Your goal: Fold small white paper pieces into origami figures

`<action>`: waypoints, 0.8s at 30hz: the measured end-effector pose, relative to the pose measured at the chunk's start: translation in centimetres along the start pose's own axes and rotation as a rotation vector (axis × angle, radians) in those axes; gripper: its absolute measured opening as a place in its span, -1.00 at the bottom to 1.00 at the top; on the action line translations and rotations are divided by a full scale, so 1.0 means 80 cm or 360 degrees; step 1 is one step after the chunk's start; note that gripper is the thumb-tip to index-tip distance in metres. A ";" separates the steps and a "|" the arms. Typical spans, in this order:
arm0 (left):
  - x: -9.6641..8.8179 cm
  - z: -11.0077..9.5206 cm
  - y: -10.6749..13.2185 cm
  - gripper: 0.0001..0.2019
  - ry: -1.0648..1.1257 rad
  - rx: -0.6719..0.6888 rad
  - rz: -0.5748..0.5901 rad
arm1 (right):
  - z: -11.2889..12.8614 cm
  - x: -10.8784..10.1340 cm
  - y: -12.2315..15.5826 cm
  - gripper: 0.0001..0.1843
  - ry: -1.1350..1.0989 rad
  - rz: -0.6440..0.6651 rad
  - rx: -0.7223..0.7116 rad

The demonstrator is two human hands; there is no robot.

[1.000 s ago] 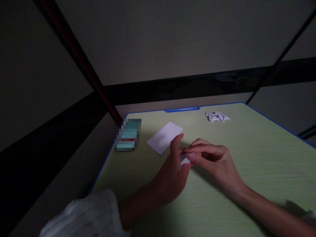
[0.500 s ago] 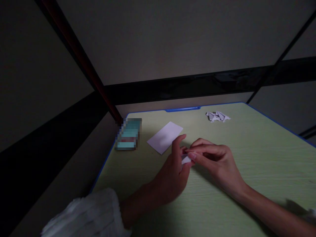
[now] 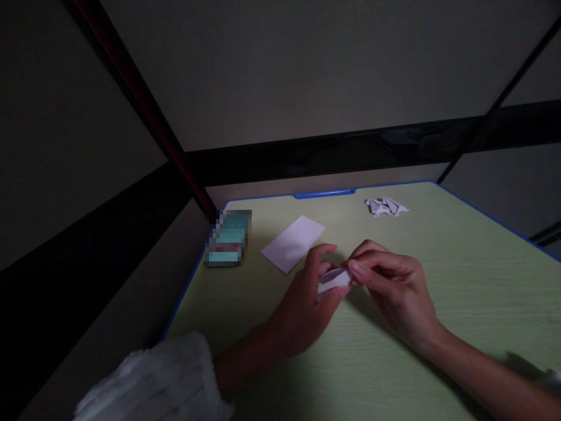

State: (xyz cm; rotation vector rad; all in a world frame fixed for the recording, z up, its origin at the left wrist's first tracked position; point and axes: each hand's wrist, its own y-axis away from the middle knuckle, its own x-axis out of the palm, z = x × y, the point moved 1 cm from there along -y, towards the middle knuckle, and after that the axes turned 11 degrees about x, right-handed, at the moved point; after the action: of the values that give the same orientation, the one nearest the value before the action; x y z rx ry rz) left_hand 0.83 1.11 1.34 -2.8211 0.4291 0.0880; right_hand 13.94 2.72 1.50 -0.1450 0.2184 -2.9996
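Note:
Between my hands is a small folded piece of white paper point(image 3: 335, 279), held above the table. My left hand point(image 3: 309, 304) grips its left and lower side, thumb along the near edge and index finger raised and curved over it. With thumb and fingertips pressed together, my right hand point(image 3: 392, 280) pinches the paper's right end. The fingers cover part of the folds. Just beyond my left hand, a flat white rectangular sheet of paper point(image 3: 291, 245) lies on the table.
The pale wood-grain table point(image 3: 438, 251) has a blue rim and a blue handle strip point(image 3: 324, 194) at the far edge. At the back right sit several folded white paper pieces point(image 3: 385, 207). A pixelated phone-like object point(image 3: 230, 238) lies at the left edge. Panelled walls stand close behind.
My right hand has shifted slightly to the right, and more of the folded paper shows between the hands. The left thumb has moved a little rightward along it. Everything else stays put.

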 end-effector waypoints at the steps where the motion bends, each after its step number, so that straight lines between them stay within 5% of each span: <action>1: 0.000 0.001 -0.002 -0.66 0.0039 -0.0012 -0.0046 | -0.001 0.000 -0.001 -0.87 -0.0077 -0.0045 0.0004; 11: -0.012 -0.002 -0.018 -0.80 0.0497 0.0078 -0.0664 | -0.008 -0.001 -0.012 -0.92 -0.0519 -0.0474 0.0283; 24: -0.020 0.004 -0.019 -0.93 0.0350 0.0052 -0.0969 | -0.010 0.003 -0.007 -0.95 -0.0298 -0.0208 0.0255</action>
State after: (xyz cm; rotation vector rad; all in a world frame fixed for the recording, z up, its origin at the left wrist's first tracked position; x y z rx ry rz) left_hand -0.29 3.04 1.60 -2.8035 -0.3910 -0.3512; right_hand 13.54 3.33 0.82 -0.4366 -0.0526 -3.0896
